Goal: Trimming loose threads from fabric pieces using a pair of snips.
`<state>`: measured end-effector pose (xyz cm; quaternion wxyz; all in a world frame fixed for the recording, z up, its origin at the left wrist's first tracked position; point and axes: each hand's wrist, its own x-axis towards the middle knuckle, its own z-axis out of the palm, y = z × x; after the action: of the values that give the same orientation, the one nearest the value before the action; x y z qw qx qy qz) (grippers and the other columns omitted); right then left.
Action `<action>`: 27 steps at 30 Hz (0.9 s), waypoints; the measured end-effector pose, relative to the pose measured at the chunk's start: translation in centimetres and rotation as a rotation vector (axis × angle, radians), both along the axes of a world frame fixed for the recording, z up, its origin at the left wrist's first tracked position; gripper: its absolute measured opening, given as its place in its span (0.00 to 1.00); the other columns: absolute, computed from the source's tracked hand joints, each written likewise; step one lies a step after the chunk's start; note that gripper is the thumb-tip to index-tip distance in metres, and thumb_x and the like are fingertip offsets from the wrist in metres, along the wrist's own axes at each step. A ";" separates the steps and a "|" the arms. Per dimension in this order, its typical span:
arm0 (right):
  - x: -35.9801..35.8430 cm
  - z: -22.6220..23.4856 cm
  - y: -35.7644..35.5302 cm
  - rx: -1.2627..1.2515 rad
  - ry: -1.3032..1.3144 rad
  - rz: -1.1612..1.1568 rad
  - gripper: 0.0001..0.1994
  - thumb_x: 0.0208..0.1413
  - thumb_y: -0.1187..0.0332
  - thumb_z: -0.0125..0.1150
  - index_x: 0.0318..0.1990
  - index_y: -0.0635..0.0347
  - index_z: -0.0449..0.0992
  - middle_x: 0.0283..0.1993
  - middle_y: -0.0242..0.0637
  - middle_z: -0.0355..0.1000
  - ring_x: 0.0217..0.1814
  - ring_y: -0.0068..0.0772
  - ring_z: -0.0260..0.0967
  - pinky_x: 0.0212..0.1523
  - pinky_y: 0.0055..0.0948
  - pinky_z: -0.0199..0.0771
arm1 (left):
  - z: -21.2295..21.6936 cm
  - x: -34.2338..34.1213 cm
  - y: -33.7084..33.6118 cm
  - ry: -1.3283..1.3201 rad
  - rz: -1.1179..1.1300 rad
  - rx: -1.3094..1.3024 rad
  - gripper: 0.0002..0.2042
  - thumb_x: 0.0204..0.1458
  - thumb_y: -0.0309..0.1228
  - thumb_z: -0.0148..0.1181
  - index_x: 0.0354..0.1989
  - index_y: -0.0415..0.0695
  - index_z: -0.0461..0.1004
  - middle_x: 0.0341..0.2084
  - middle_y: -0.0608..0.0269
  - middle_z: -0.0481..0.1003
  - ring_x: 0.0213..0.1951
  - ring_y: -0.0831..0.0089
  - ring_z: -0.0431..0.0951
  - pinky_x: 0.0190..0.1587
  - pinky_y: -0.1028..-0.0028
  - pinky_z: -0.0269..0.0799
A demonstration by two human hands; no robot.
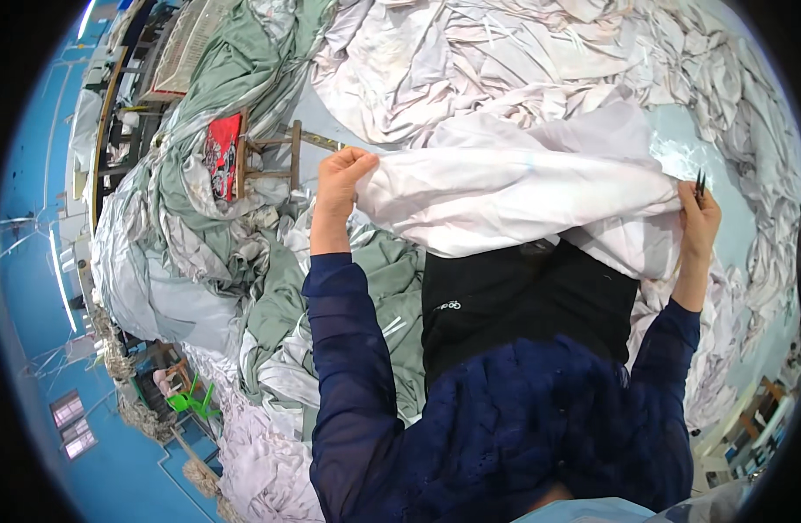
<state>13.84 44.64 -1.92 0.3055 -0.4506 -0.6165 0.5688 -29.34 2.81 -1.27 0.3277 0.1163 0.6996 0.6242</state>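
A white cloth point(514, 196) is stretched between my two hands, its middle sagging in folds over my lap. My left hand point(338, 185) is closed on its left end, knuckles up. At the opposite end, my right hand point(700, 218) pinches the cloth's edge. Two dark pointed tips of a small tool point(700, 184), like thread snips or tweezers, stick up from the right hand's fingers; the rest of it is hidden. More of the white fabric hangs below and behind the stretched part, toward my right forearm.
Heaped white fabric point(505, 61) fills the far side and the right. Green and white fabric point(331, 296) lies piled at my left. A wooden stool point(294, 157) with a red cloth point(223, 157) stands among the heaps. Farther left is a green chair point(190, 401).
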 end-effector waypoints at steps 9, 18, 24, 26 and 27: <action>0.1 -0.8 -0.2 0.023 -0.013 -0.040 0.05 0.59 0.68 0.65 0.38 0.58 0.80 0.23 0.14 0.63 0.19 0.06 0.49 0.19 0.13 0.43 | 1.5 1.0 -1.8 0.120 -0.019 -0.059 0.04 0.52 0.25 0.65 0.31 0.38 0.79 0.23 0.72 0.76 0.25 0.85 0.71 0.27 0.81 0.63; 2.6 2.7 -4.5 0.230 -0.040 0.335 0.26 0.48 0.74 0.68 0.58 0.62 0.73 0.54 0.26 0.71 0.38 0.12 0.61 0.32 0.14 0.60 | 4.4 11.4 -0.8 0.930 -0.463 -0.515 0.44 0.32 0.40 0.78 0.63 0.41 0.66 0.62 0.42 0.62 0.63 0.46 0.62 0.61 0.53 0.60; 1.0 3.4 -9.6 0.397 -0.174 0.449 0.41 0.33 0.71 0.78 0.62 0.60 0.69 0.62 0.34 0.65 0.50 0.23 0.66 0.42 0.20 0.67 | 1.8 19.2 12.8 1.271 -0.713 -0.666 0.50 0.38 0.40 0.73 0.71 0.41 0.51 0.69 0.39 0.51 0.68 0.35 0.50 0.67 0.41 0.43; 0.6 4.0 -11.1 0.622 -0.241 0.488 0.43 0.32 0.71 0.79 0.62 0.60 0.68 0.61 0.37 0.66 0.51 0.26 0.68 0.42 0.22 0.69 | -1.0 18.8 15.6 1.469 -0.659 -0.764 0.46 0.45 0.39 0.68 0.71 0.41 0.50 0.68 0.38 0.52 0.67 0.33 0.51 0.67 0.41 0.43; 0.5 4.1 -12.0 0.555 -0.305 0.476 0.44 0.31 0.69 0.80 0.63 0.61 0.67 0.61 0.39 0.65 0.52 0.31 0.69 0.43 0.24 0.70 | -1.6 18.6 16.7 1.472 -0.693 -0.875 0.44 0.46 0.38 0.66 0.71 0.42 0.50 0.67 0.35 0.53 0.65 0.33 0.55 0.66 0.41 0.46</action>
<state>14.39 32.61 2.18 0.1802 -0.2746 -0.8724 0.3621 -10.73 19.51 -2.88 -0.0165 0.5526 0.8311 -0.0601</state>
